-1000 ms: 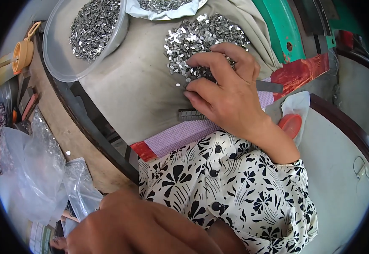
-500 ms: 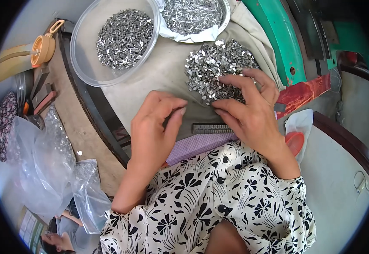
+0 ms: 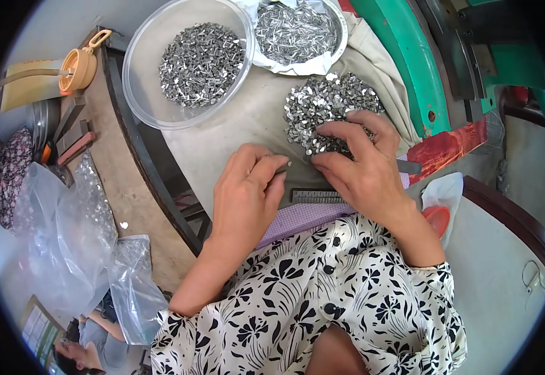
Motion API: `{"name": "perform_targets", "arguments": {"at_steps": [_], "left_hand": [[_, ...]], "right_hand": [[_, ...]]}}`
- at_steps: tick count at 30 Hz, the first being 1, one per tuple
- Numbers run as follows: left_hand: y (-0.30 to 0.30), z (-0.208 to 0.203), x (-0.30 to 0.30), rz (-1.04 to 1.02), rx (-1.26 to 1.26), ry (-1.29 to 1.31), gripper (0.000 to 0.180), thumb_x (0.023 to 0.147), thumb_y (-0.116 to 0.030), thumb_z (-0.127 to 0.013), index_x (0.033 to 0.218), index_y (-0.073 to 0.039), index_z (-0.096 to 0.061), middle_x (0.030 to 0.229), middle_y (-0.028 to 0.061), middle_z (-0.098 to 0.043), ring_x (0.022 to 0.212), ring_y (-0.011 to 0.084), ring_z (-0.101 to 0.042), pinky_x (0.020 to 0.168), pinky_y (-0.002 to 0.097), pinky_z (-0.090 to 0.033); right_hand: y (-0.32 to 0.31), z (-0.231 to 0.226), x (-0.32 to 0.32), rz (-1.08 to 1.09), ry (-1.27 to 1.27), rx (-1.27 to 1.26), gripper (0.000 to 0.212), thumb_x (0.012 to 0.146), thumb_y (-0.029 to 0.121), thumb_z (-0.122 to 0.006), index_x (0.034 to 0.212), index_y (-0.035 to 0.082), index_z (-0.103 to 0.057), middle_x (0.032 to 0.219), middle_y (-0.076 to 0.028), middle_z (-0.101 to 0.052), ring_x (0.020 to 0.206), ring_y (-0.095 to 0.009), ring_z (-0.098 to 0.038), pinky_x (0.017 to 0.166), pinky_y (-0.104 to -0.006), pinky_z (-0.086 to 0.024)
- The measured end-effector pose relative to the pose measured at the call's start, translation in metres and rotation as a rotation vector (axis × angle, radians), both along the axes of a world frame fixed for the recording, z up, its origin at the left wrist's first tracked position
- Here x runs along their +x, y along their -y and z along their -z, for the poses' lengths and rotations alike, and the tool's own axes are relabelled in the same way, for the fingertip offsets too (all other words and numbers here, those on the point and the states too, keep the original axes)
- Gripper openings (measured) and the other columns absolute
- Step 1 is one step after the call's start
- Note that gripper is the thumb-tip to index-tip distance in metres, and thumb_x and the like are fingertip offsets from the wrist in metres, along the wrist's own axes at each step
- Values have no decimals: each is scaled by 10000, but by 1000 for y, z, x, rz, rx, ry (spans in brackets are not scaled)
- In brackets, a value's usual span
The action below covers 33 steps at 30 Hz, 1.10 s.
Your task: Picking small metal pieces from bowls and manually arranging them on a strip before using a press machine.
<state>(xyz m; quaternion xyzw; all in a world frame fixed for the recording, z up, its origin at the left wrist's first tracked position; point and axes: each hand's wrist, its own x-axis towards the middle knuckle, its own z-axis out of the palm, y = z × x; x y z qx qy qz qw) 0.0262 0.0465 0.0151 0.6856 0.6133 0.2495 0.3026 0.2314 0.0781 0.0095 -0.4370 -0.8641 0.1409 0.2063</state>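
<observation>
My left hand (image 3: 247,190) is closed in a pinch, with a small metal piece (image 3: 289,164) showing at its fingertips. My right hand (image 3: 366,165) is at the near edge of a heap of small silvery metal pieces (image 3: 329,97). Its thumb and index finger are drawn together; the other fingers curl over the heap, apart from one another. Anything held between thumb and index is too small to make out. Just below the hands lies a dark slotted metal bar (image 3: 316,196), on a purple checked pad (image 3: 297,220) by my lap.
Beyond the heap stand a clear plastic tub (image 3: 141,75) of dark metal bits and a paper-lined bowl (image 3: 341,37) of thin metal pins. A green machine frame (image 3: 410,69) borders the right. Plastic bags (image 3: 60,237) are at left; a person (image 3: 100,340) sits at lower left.
The view has shifted a little. My left hand has turned slightly, and a small metal piece now shows at its fingertips. My right hand stays at the heap's edge.
</observation>
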Motion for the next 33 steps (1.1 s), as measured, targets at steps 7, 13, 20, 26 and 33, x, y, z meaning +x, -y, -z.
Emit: {"name": "perform_targets", "arguments": {"at_steps": [7, 13, 20, 26, 33], "left_hand": [[1, 3, -2, -54, -43, 56, 167, 789, 0, -728, 949, -34, -693, 938, 91, -620, 834, 240, -651, 710, 319, -506], [-3, 4, 5, -26, 8, -33, 129, 777, -26, -746, 895, -39, -696, 901, 88, -606, 789, 263, -632, 678, 342, -501], [-4, 6, 7, 5, 42, -27, 129, 743, -36, -751, 854, -58, -687, 892, 62, -599, 837, 265, -610, 708, 380, -497], [-1, 11, 4, 25, 60, -6, 135, 732, -36, -758, 845, -61, -689, 902, 64, -604, 841, 262, -609, 709, 373, -495], [18, -1, -4, 126, 33, 105, 145, 737, -27, -770, 860, -52, -696, 919, 75, -615, 844, 257, -608, 731, 357, -481]], "right_hand": [[-4, -7, -9, -92, 113, 19, 160, 671, 135, -781, 817, 146, -715, 1241, 20, -607, 1231, -285, -461, 1007, -441, -305], [1, -3, -11, 39, 15, -12, 172, 664, 124, -786, 819, 153, -718, 1192, 35, -636, 1229, -289, -467, 1012, -437, -286], [17, 4, 3, 97, -18, -25, 196, 662, 112, -801, 837, 167, -733, 1142, 25, -659, 1219, -300, -462, 1011, -412, -293], [13, -1, 4, 100, 0, 6, 251, 645, 119, -822, 873, 201, -758, 1153, 21, -654, 1198, -307, -462, 998, -410, -310], [-2, -6, -6, -32, 164, 122, 110, 721, 208, -743, 831, 214, -746, 1172, 53, -638, 1200, -265, -467, 981, -408, -296]]}}
